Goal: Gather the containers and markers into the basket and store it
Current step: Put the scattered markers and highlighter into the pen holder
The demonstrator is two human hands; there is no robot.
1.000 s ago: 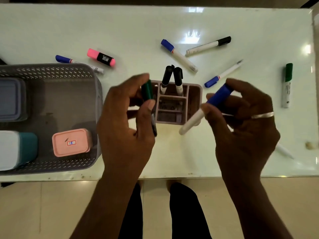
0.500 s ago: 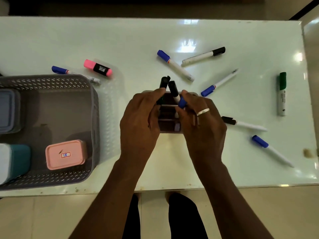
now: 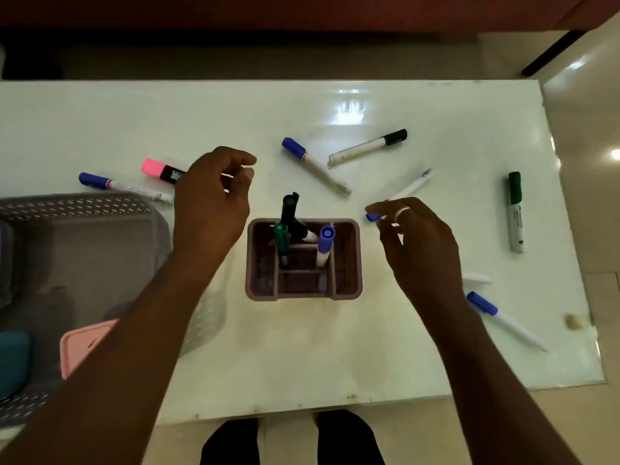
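White glossy table (image 3: 134,122) carries a mauve organiser (image 3: 303,294), upright at centre, between both hands and touched by neither. Its far compartments hold black-capped markers (image 3: 289,207) leaning toward the far edge, a green-capped marker (image 3: 281,237) at left and a blue-capped marker (image 3: 325,244) at right, all caps up.

Grey perforated basket (image 3: 84,209) stands at the left table edge. The left forearm crosses above its near right corner and partly hides a pink container (image 3: 85,344) inside; a teal container (image 3: 15,360) lies beside that one.

Loose items lie flat on the table:
- Pink highlighter (image 3: 161,171) and left blue marker (image 3: 124,186), just beyond the basket, long axes roughly left-right, the highlighter's end hidden behind the left hand.
- Far blue marker (image 3: 315,165), diagonal, cap far-left.
- Black-and-white marker (image 3: 367,146), cap far-right.
- Green marker (image 3: 515,216), well right, long axis near-far, cap far.
- Near blue marker (image 3: 503,320), diagonal, cap toward the right wrist.

Left hand (image 3: 211,203) hovers left of the organiser, fingers loosely curled, holding nothing. Right hand (image 3: 419,243) hovers right of it; the blue cap of a thin marker (image 3: 407,189), body pointing far-right, lies between forefinger and thumb. Whether they grip it cannot be told.
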